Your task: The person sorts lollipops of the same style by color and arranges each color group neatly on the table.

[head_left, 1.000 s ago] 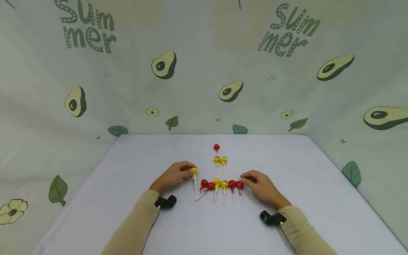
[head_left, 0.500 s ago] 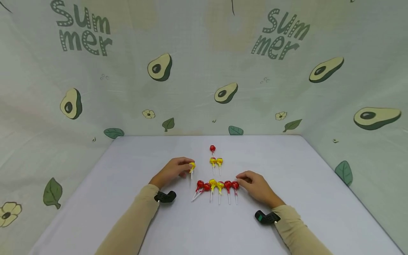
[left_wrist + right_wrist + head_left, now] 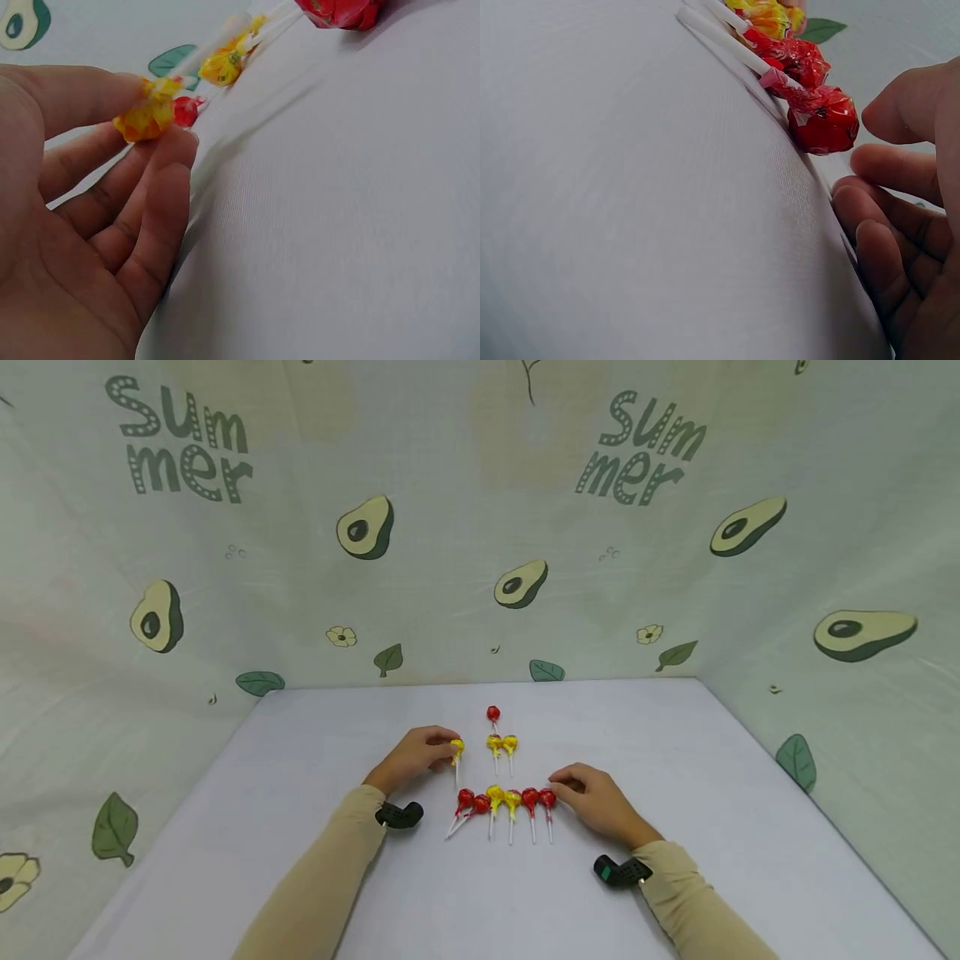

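Note:
My left hand [image 3: 417, 755] pinches a yellow-wrapped lollipop [image 3: 146, 116] by its head between thumb and fingers, its white stick pointing toward me in the head view. It is just left of two yellow lollipops [image 3: 510, 744] lying side by side, with one red lollipop [image 3: 492, 713] behind them. Nearer to me runs a row of red and yellow lollipops, sticks toward me. By the row's right end, my right hand [image 3: 596, 800] rests with loosely bent fingers. Its thumb and forefinger are close to the last red lollipop [image 3: 825, 124], with nothing between them.
A white-covered table [image 3: 315, 893] lies under everything. Behind and beside it hangs a pale cloth [image 3: 442, 602] printed with avocados, leaves and lettering. Black wrist devices [image 3: 400, 815] sit on both forearms over beige sleeves.
My left hand has carried the yellow lollipop forward and to the right, closer to the yellow pair. The right hand stays beside the row. The head view has shifted slightly.

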A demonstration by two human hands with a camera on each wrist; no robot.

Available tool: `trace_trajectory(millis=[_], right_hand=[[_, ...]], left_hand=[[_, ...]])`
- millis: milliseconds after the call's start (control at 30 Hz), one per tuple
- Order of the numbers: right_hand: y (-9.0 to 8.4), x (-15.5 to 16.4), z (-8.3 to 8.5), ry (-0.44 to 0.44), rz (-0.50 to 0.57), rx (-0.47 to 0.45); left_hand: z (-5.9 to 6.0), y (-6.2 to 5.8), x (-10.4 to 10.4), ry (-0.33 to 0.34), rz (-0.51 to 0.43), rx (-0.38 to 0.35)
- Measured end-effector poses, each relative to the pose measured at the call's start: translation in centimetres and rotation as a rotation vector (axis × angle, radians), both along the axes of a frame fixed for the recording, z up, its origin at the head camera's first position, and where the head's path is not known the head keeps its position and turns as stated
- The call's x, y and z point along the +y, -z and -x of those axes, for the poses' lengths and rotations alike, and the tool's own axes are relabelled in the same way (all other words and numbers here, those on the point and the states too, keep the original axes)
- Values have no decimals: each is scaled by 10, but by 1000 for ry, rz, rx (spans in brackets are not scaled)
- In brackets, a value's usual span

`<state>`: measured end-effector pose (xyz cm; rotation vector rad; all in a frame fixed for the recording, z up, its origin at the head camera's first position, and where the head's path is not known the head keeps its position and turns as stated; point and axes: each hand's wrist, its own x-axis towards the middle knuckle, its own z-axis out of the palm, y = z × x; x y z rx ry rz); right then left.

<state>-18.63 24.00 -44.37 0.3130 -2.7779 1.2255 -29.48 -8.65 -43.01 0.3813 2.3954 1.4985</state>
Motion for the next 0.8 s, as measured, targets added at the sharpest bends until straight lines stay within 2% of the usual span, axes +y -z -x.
trace_trajectory(millis=[233,533,800], right_hand=[[1,-2,1,-5,-7,-2],[0,4,2,-12,-29,29],[3,2,3,-23,-9,24]], left_hand=[[1,-5,8,5,111,28],[8,-6,17,14,122,27],[9,-7,18,-30,117,14]])
